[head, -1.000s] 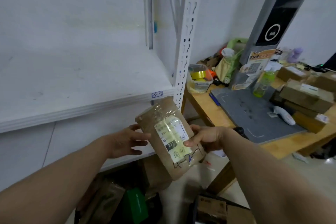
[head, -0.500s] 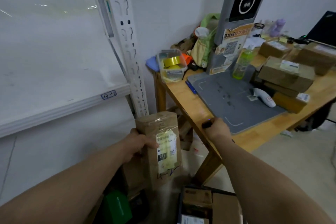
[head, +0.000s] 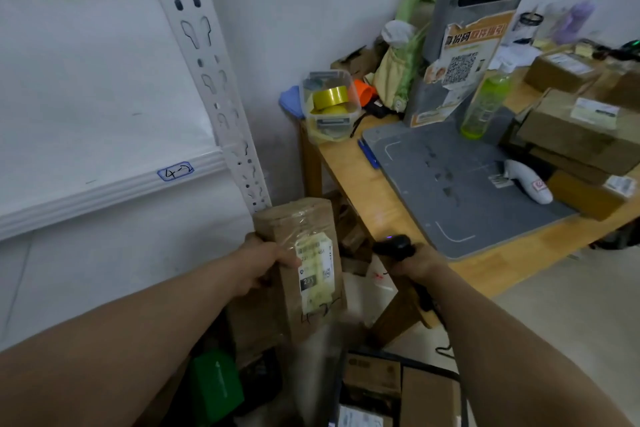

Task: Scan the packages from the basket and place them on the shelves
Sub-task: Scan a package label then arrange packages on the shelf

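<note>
The right hand (head: 417, 262) has let go of the package (head: 304, 274) and now grips a black scanner (head: 394, 246) at the worktop (head: 360, 198) edge. The left hand (head: 259, 263) alone grips the package upright, just below the shelf (head: 104, 187) marked 4-2; scanning likely comes next.

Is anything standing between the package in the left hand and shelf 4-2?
Nothing visible does. The left hand holds the package lower than the shelf edge, close to its white upright.
</note>
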Available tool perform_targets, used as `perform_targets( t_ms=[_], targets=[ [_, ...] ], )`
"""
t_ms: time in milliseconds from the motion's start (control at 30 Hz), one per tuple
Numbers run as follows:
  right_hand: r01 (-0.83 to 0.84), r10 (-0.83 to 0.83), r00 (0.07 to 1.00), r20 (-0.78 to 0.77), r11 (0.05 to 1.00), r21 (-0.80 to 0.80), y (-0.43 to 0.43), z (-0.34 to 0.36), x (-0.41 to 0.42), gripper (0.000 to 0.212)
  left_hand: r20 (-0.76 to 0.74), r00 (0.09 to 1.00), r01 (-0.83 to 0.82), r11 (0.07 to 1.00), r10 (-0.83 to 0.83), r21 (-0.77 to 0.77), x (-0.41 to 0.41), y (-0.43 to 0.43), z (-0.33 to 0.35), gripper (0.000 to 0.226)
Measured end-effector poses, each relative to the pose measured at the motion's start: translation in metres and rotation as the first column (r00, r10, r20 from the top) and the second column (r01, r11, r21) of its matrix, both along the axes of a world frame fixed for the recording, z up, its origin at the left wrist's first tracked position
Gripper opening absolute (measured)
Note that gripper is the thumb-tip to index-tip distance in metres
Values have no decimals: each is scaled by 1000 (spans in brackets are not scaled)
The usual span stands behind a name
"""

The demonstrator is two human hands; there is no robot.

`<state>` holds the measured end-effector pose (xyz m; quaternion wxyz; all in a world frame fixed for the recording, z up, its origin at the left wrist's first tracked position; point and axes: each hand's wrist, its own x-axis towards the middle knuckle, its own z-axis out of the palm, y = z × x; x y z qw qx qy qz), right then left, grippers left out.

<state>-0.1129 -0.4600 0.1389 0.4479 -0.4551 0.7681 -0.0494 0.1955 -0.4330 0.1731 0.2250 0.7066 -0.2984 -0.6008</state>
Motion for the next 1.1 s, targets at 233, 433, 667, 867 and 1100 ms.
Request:
perform_targets(
  t_ms=[233,433,667,867,1100],
  targets=[
    [-86,-14,800,600,987,137,16,24,17,24,153,978,-133,990,140,-55,-8,3,-11,80],
    [-90,14,766,642,992,86,22,30,24,61,171,973,-149,987,157,-58,-8,6,-20,66],
    [-90,25,743,669,994,64,30,33,30,38,152,977,-143,988,151,-67,-10,3,-22,77],
    [-89,14,717,696,994,71,30,34,34,28,141,982,-124,992,128,-35,-5,0,-29,88],
    [-120,22,717,696,988,93,24,31,33,25,118,983,-134,990,139,-44,-2,2,-25,81]
  ],
)
